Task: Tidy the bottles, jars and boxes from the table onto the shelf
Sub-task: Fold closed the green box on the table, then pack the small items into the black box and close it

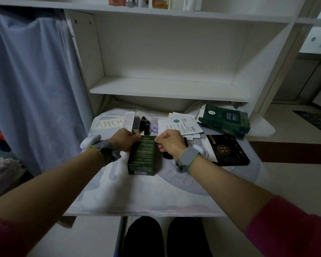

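Observation:
A dark green box [142,156] lies flat in the middle of the cloth-covered table [137,197]. My left hand [123,140] grips its far left corner, and my right hand [170,142] pinches its far right corner with curled fingers. Behind the box stand two small black bottles [144,124], with a slim white box [129,120] and a purple item [154,127] beside them. The white shelf [165,88] above the table has a bare middle level.
White sachets [182,125] lie spread behind my right hand. A large dark green mask box [224,120] lies open-ended at the back right, and a flat black box [228,150] lies at the right edge. A blue curtain [32,86] hangs on the left. Several items stand on the top shelf [156,2].

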